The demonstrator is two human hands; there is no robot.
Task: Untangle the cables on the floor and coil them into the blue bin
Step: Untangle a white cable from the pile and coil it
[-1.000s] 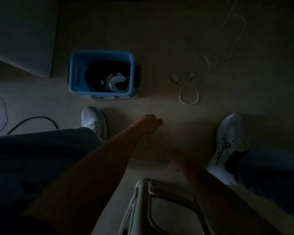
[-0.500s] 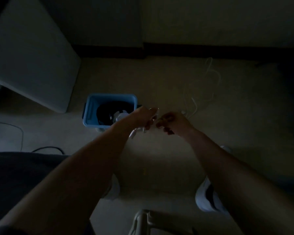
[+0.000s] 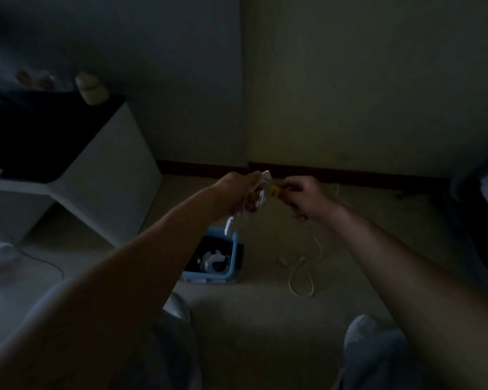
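The room is dim. My left hand [image 3: 241, 192] grips a small bundle of white cable [image 3: 261, 192], with a plug end hanging below the fist. My right hand [image 3: 303, 197] pinches a small yellow piece [image 3: 273, 190] at the bundle's right end. Both hands are raised in front of me, above the blue bin [image 3: 233, 266]. The bin stands on the floor and holds a coiled white cable [image 3: 214, 260] on something dark. Another white cable [image 3: 302, 277] lies loose on the floor right of the bin, trailing toward the wall.
A white cabinet [image 3: 110, 187] with a dark top stands at the left. A thin dark cord [image 3: 44, 260] crosses the floor at the left. My shoes [image 3: 373, 342] are at the bottom. The walls meet in a corner ahead, with a dark baseboard.
Both hands rose from near the floor and came together on the white cable bundle. My view tilted up from the floor toward the wall.
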